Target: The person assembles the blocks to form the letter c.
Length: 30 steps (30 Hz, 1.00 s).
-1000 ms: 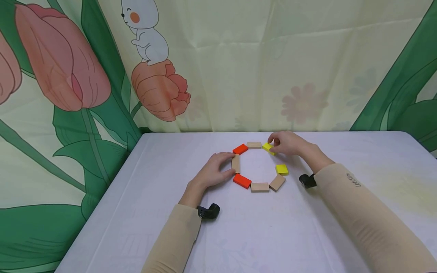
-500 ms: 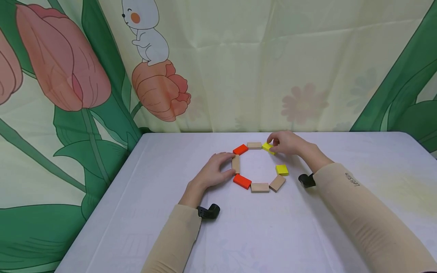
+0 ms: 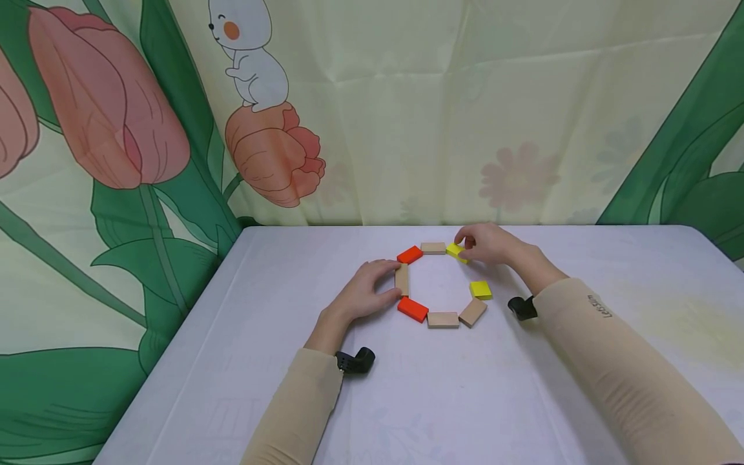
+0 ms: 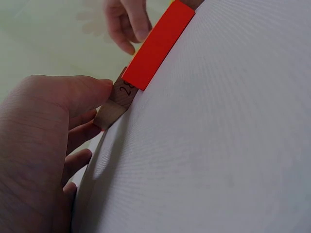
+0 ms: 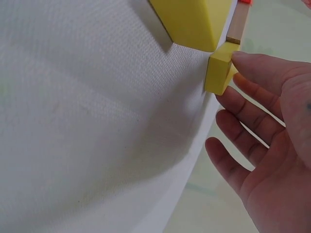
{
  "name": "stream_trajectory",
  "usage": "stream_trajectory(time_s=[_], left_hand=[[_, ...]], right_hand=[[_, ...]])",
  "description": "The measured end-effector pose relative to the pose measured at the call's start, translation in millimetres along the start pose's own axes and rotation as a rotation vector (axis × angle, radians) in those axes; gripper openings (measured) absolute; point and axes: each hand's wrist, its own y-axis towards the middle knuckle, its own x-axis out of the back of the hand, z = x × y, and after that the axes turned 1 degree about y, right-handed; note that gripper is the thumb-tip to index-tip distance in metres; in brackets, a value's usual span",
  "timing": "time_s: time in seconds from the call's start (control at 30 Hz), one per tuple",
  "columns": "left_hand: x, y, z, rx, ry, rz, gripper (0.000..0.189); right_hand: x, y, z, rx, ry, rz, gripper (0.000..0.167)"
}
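Flat wooden blocks form a ring with a gap on its right side. My left hand (image 3: pixel 366 289) pinches the plain wooden block (image 3: pixel 402 279) at the ring's left, thumb and fingertip near its ends. In the left wrist view this wooden block (image 4: pixel 125 92) bears a handwritten "28". At the far right of the ring, my right hand (image 3: pixel 490 244) pinches a yellow block (image 3: pixel 455 252) between thumb and fingers. The right wrist view shows the thumb on this yellow block (image 5: pixel 218 70), the other fingers spread below it. A second yellow block (image 3: pixel 480 290) lies across the gap.
Red blocks (image 3: pixel 413 309) (image 3: pixel 409 254) adjoin the left block. Plain blocks lie at the ring's back (image 3: pixel 433 248), front (image 3: pixel 443 320) and front right (image 3: pixel 473 312). Everything sits on a white-covered table (image 3: pixel 290 400), before a printed curtain (image 3: pixel 407 129).
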Motion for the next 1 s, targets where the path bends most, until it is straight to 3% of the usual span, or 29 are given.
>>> stream_trajectory(time_s=[0.43,1.0], left_hand=[[-0.3,-0.4,-1.8,0.029,-0.01,0.002,0.056],[-0.5,0.3,-0.3,0.012,-0.004,-0.003,0.056]], right_hand=[[0,-0.9,-1,0.005,-0.008,-0.007,0.034],[9,-17.3,-4,0.041,-0.017,-0.063,0.034]])
